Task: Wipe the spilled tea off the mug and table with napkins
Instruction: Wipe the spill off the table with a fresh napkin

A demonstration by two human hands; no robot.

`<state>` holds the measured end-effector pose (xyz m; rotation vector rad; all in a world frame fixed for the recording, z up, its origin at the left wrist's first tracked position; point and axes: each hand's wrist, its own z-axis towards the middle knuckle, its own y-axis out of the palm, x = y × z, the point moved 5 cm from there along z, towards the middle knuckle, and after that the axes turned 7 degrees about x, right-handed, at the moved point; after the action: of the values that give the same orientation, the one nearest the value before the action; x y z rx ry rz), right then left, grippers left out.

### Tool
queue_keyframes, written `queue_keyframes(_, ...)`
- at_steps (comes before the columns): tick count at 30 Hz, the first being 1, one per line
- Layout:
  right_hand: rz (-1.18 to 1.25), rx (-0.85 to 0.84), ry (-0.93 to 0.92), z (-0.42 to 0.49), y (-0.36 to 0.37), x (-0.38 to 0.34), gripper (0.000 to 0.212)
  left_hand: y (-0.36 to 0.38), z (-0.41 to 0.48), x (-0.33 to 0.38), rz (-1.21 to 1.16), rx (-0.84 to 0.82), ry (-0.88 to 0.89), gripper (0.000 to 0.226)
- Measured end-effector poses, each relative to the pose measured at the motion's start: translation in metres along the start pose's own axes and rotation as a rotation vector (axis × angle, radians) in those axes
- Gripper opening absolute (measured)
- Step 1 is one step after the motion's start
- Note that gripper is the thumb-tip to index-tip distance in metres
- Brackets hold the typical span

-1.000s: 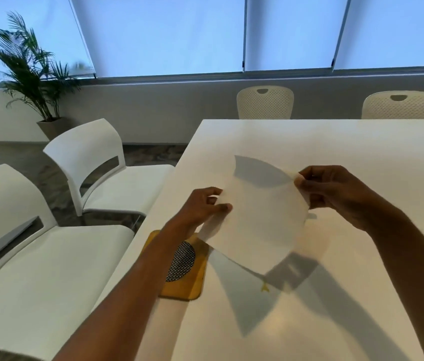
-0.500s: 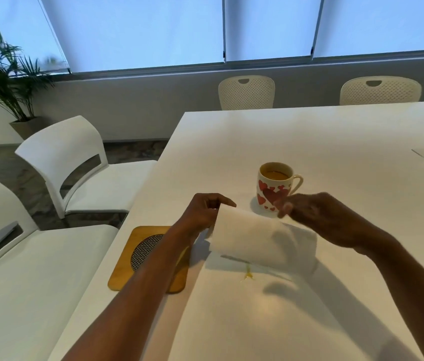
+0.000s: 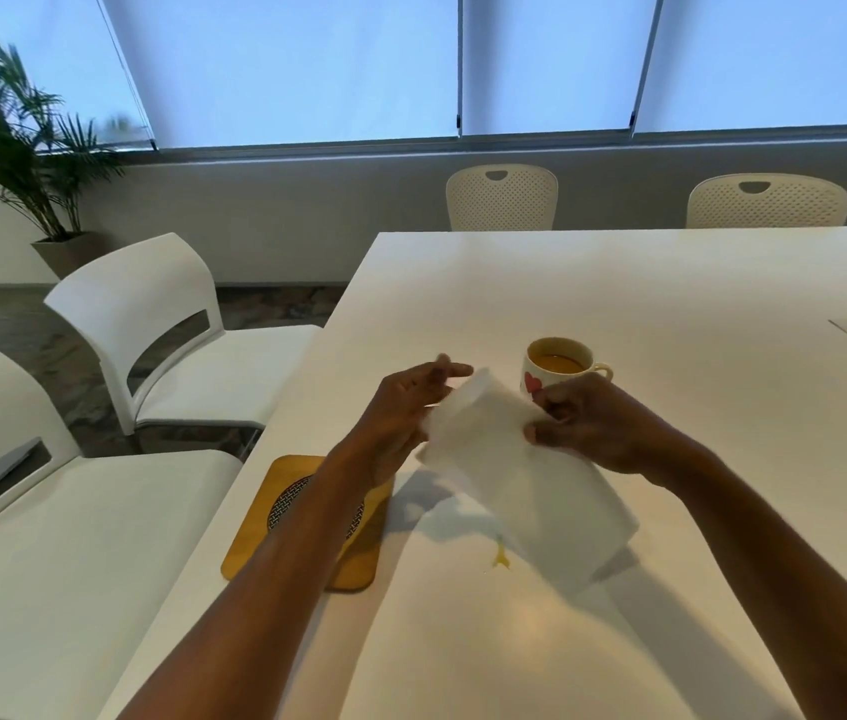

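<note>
- Nearest, a small yellow spill [image 3: 500, 558] sits on the white table [image 3: 670, 304], wide bare surface around it.
- Left of it, a trivet [image 3: 255, 543] lies close to the table's left edge.
- Above the spill, the napkin [image 3: 520, 459] hangs in the air.
- Right hand [image 3: 587, 423] pinches its right edge; left hand [image 3: 400, 407] touches the left edge, fingers loosely spread.
- Just beyond, the mug [image 3: 556, 371] stands upright, full of tea.
- Chairs [image 3: 161, 324] line the left edge.

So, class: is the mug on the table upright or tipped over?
Upright. The mug stands on the table with its rim level, tea showing inside near the top, and the handle pointing to the side.
</note>
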<state>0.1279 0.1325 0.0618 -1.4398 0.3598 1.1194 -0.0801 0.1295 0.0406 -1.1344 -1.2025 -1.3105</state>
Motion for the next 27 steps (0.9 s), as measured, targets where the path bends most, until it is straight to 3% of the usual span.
queue_keyframes(2, 0.210, 0.095, 0.036, -0.002, -0.013, -0.003, 0.023, -0.006, -0.001, -0.007, -0.245, 0.008, -0.103, 0.070)
queue_keyframes(4, 0.395, 0.151, 0.044, -0.004, -0.020, -0.008, 0.034, -0.004, -0.005, -0.015, -0.348, -0.050, -0.123, 0.070)
queue_keyframes(9, 0.453, 0.237, 0.064, 0.000, -0.010, -0.015, 0.025, 0.026, -0.023, -0.020, -0.200, -0.142, -0.064, 0.039)
queue_keyframes(13, 0.597, 0.231, 0.093, -0.001, -0.001, -0.013, 0.023, 0.022, -0.025, -0.008, -0.142, 0.030, 0.053, 0.020)
queue_keyframes(19, 1.074, 0.097, 0.202, -0.014, 0.006, -0.001, 0.029, 0.011, -0.020, 0.004, -0.112, 0.173, 0.120, 0.045)
queue_keyframes(23, 1.106, -0.072, 0.275, -0.021, 0.020, 0.000, 0.054, 0.013, -0.019, 0.008, -0.051, 0.233, 0.251, 0.041)
queue_keyframes(25, 1.061, -0.096, 0.284, -0.024, 0.024, -0.003, 0.047, 0.018, -0.020, 0.010, 0.007, 0.218, 0.328, 0.036)
queue_keyframes(27, 0.941, -0.013, 0.312, -0.026, 0.026, -0.004, 0.044, 0.023, -0.021, 0.012, 0.058, 0.193, 0.395, 0.031)
